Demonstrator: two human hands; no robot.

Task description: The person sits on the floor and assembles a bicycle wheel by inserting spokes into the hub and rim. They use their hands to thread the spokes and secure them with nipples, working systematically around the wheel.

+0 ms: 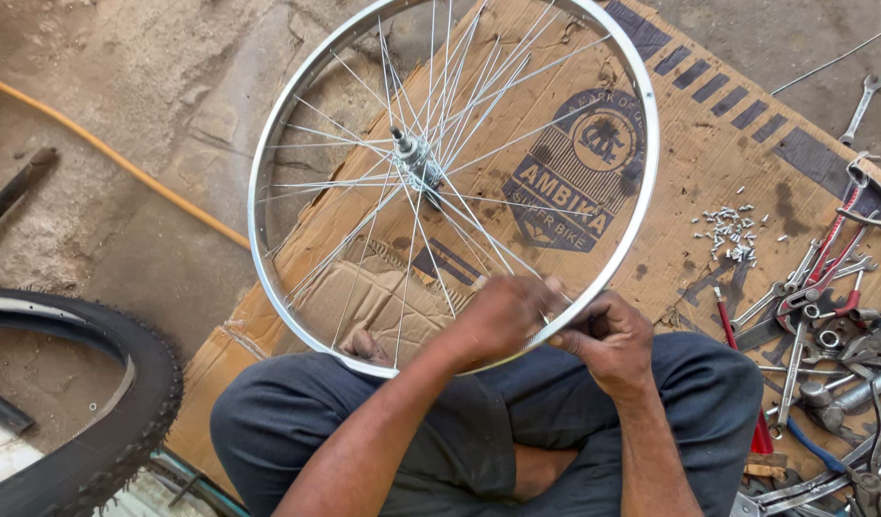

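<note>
Fingers of our left hand (503,316) and right hand (608,335) pinch the near edge of the wheel rim (268,144), each clenched on it from either side. We hold the rim above our lap; its hub (417,158) lies beyond our grip. Cardboard (728,124) spreads under the rim, tools (824,316) right of it, a tyre (105,421) left.

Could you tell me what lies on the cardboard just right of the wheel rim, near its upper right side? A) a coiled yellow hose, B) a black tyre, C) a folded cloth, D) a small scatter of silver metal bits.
D: a scatter of small silver bits lies on the cardboard right of the wheel rim, above the pile of tools.
</note>
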